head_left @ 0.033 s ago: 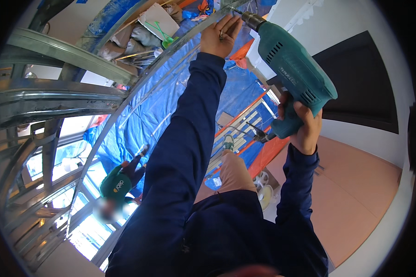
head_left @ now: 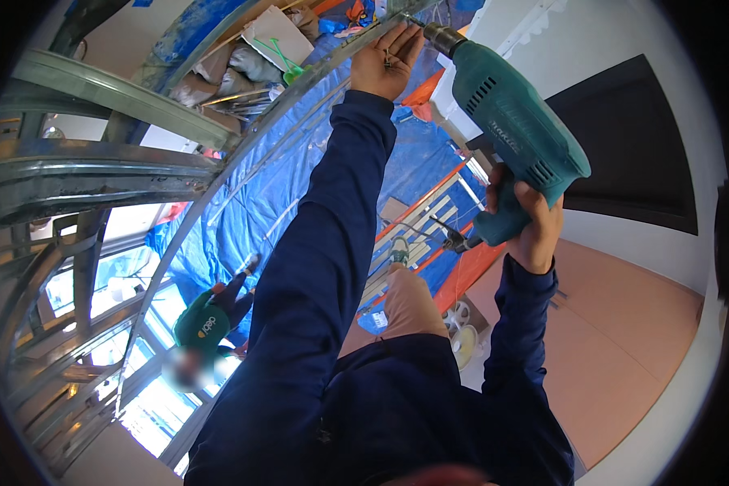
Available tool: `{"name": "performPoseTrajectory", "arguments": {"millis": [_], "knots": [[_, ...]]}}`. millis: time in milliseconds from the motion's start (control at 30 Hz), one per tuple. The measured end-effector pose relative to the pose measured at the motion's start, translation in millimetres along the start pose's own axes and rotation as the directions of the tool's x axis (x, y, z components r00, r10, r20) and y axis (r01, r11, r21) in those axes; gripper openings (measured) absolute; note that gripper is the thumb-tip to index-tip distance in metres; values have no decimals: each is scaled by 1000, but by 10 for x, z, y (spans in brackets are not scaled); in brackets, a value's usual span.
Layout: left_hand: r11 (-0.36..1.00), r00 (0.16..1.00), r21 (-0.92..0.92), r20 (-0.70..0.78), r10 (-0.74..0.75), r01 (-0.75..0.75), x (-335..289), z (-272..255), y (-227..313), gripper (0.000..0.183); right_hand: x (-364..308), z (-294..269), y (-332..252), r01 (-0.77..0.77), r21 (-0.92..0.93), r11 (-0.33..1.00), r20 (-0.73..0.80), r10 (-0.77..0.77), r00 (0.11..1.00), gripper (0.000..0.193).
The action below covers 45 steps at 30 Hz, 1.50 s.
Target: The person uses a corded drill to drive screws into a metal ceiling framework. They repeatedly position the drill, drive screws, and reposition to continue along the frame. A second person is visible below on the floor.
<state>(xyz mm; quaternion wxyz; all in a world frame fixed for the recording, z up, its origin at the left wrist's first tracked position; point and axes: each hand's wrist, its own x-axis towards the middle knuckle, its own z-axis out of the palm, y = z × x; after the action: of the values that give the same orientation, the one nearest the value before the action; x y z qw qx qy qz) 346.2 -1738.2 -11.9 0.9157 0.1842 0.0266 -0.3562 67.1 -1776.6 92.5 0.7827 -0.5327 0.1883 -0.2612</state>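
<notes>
- Head cam: right hand (head_left: pixel 533 223) is wrapped round the handle of a teal drill (head_left: pixel 514 117), chuck up by the curved metal rail (head_left: pixel 332 61).
- Left hand (head_left: pixel 383 66) is palm up, fingers pretty straight, tips near the drill's nose; can't tell if they're pinching anything.
- Blue sheeting (head_left: pixel 413 170) below, person in green (head_left: pixel 201 326) lower left.
</notes>
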Motion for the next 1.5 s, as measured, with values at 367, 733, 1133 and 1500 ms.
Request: {"name": "performPoseTrajectory", "arguments": {"millis": [367,733,1133,1500], "knots": [[1000,1000,5,9,0,0,99,64,-4,45,-19,-67,22,26,10,1000,26,-26,999,47],[978,994,-189,87,-71,87,354,27,-179,33,-191,-229,15,7,-7,1000,-27,-7,1000,57],[434,932,879,-33,-360,198,-1234,386,232,46,-740,-869,153,-4,99,995,-153,19,988,70],[-507,765,749,598,241,-426,-1548,875,1193,26,-333,-1185,-92,149,24,989,-173,-142,975,59]]}}
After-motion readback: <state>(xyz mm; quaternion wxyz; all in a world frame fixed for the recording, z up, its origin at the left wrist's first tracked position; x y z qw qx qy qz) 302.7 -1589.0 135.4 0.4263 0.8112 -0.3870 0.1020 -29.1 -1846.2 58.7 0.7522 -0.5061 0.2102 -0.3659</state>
